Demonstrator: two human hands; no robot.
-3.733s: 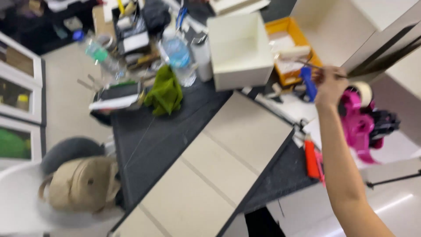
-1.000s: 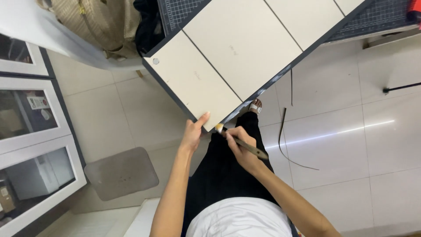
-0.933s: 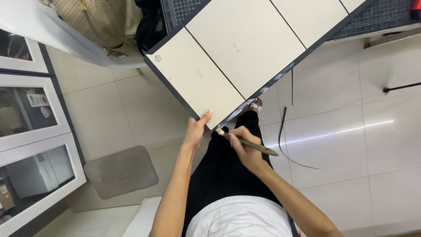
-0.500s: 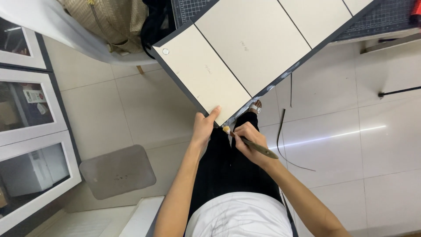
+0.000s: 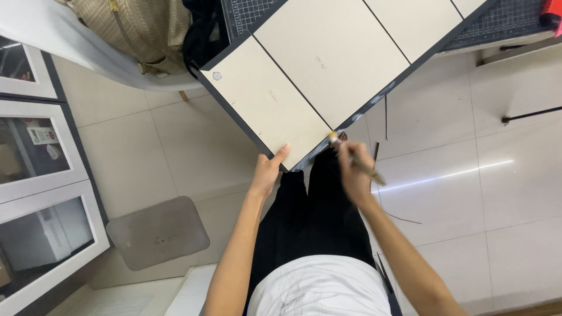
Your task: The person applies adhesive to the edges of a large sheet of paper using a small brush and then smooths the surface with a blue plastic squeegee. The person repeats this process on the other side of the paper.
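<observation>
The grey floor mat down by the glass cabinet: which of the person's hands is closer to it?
Left. The left hand grips the near corner of the cream board, up and right of the grey floor mat. The right hand, holding a brush, is farther right.

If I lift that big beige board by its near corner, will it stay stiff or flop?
The beige board probably stays stiff: its edges run straight though the corner overhangs the floor. It looks thin, so likely light. The left hand steadies that corner; the scored lines might flex.
</observation>
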